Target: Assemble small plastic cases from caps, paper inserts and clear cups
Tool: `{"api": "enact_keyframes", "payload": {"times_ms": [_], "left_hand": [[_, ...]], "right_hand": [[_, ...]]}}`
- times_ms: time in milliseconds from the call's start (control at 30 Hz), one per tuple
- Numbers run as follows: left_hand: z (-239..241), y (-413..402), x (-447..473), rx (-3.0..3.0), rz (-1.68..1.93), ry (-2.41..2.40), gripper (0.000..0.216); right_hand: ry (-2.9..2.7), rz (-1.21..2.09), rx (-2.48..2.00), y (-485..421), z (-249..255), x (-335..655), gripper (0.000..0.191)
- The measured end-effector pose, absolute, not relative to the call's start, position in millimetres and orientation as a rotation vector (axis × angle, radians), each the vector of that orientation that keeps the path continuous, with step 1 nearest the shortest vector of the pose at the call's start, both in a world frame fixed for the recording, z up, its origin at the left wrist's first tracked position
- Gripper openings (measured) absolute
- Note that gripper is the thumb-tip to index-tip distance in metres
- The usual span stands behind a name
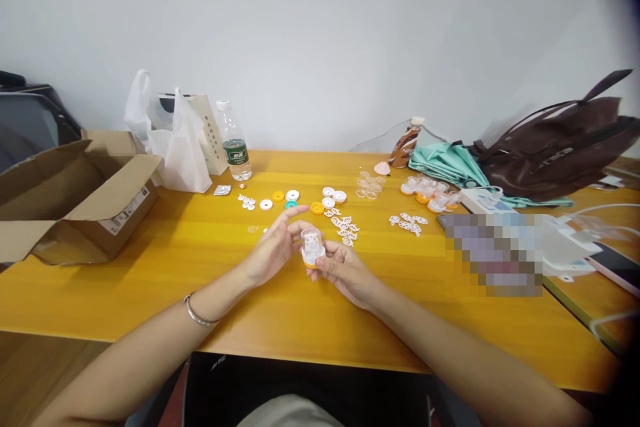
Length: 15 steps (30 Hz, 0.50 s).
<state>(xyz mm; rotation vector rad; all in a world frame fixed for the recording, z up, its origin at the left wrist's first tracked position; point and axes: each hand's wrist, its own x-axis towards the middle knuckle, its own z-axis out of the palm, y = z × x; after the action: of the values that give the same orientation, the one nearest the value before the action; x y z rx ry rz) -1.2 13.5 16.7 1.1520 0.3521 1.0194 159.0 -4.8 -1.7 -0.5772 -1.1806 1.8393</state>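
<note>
My right hand (345,271) grips a small clear-domed toy with white parts inside and a white and orange base (313,250), held upright above the table. Beside it is my left hand (277,245), its index finger stretched out and its other fingertips close to the dome; whether they touch it I cannot tell. Just beyond the hands lie white lattice pieces (345,225), a yellow ring cap (317,208) and a teal cap (291,204), partly hidden by my left hand. White round caps (329,202) sit a bit farther back.
Clear rings (370,185) and assembled domed toys (433,192) stand at the back right, near a brown bottle (407,142) and a teal umbrella (445,163). An open cardboard box (127,197), a white plastic bag (180,153) and a water bottle (235,143) occupy the left.
</note>
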Motion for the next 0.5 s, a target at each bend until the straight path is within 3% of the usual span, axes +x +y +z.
{"api": "enact_keyframes", "payload": {"times_ms": [133, 333, 500], "left_hand": [[19.5, 10.7, -1.7, 1.161, 0.790, 0.229, 0.075], [19.9, 11.0, -0.9, 1.154, 1.030, 0.375, 0.058], [20.9, 10.3, 2.5, 1.168, 0.832, 0.256, 0.075]], "right_hand": [[-1.214, 1.884, -0.532, -5.5, -4.1, 158.8, 0.028], [-1.145, 1.855, -0.567, -4.9, -2.4, 159.8, 0.027], [-1.231, 1.889, -0.509, -6.4, -5.1, 155.8, 0.026]]}}
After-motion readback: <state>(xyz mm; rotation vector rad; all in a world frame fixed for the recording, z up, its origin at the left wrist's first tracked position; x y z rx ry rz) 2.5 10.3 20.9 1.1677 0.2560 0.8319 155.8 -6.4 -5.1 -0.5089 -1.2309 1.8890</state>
